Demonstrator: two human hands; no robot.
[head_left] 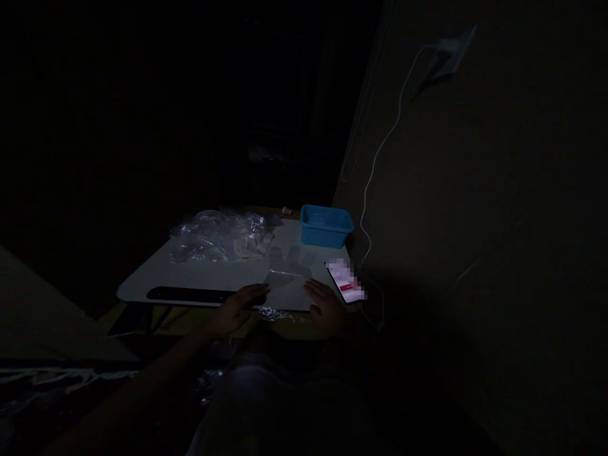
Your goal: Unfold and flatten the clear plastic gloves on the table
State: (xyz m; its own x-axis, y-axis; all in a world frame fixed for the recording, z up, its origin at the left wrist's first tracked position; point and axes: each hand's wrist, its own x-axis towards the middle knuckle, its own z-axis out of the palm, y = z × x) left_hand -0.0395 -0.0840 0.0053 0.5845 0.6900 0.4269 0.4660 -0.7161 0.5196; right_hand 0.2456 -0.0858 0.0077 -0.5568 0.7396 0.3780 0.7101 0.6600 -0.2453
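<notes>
Fingers [251,290] of both hands reached inward over the table's near edge, tips facing across a gap. On the left hand [232,310] they lay together and extended, with the thumb set apart below; on the right hand [327,307] they also lay close together, the thumb bent away. Whether either hand gripped anything I could not tell: the room was very dark.

Clock directions ran from that gap, twelve being away from the person. Largest was the white table [156,272], spreading toward nine and twelve. At ten o'clock sat a heap of crumpled clear plastic [213,237]; at one, a blue basket [323,237]. A long dark strip [190,294] ran along the near edge toward nine, and a lit phone [338,273] lay at three, just beside the right hand. Between the hands, slightly toward twelve, showed what looked like a clear film, seen chiefly as a bright thin line [287,273], with shadows beyond it on the tabletop. Smallest was a red-and-white object [286,211] at twelve, by the far edge.

As I judged it, the step in hand was handling or smoothing that film between the two hands. A next move called for light, even fingertip control at both sides, since thin plastic slips and creases readily.
</notes>
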